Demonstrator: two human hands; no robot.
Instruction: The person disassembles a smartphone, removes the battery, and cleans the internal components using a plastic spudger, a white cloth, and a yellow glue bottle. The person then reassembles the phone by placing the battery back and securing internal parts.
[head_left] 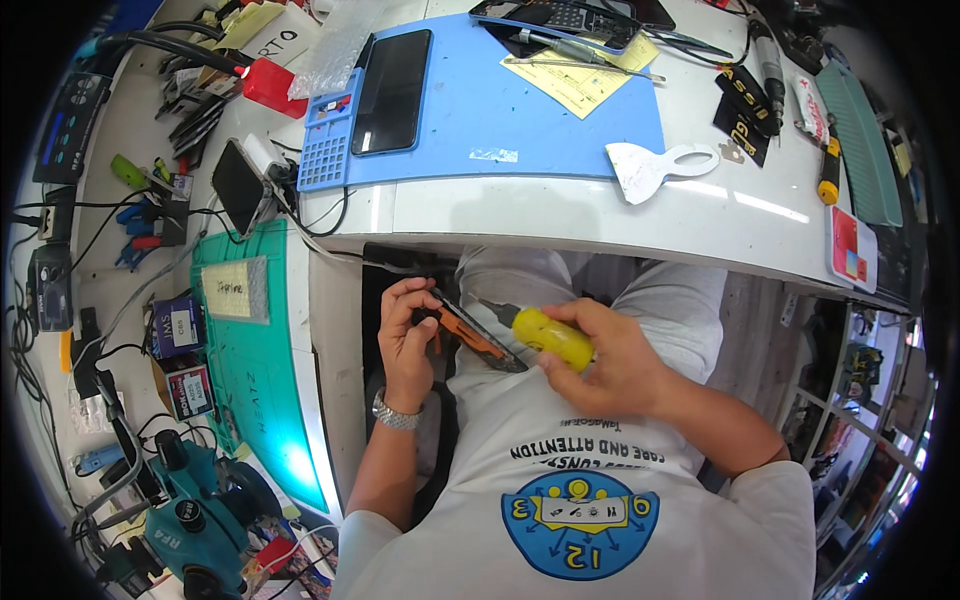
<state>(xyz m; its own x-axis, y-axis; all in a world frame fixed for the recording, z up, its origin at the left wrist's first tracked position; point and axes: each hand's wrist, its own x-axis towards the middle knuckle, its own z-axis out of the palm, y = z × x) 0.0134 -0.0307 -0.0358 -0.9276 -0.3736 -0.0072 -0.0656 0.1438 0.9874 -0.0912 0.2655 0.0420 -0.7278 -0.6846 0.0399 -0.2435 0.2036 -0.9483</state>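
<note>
Above my lap, my left hand (405, 335) grips the edge of a thin dark slab (492, 346) that looks like a phone body, held tilted. An orange strip (462, 328) runs along its near side. My right hand (610, 358) is wrapped round a small yellow bottle (553, 339) with a narrow dark nozzle. That nozzle points up and left, near the slab's upper edge; whether it touches, I cannot tell. My fingers cover part of the slab and the rear of the bottle.
On the white bench, a blue mat (450, 110) carries a dark phone (392, 92) and a yellow paper (580, 85). A white scraper (660, 168) lies across its edge. At left are a green mat (250, 370), a teal microscope (200, 515) and trailing cables.
</note>
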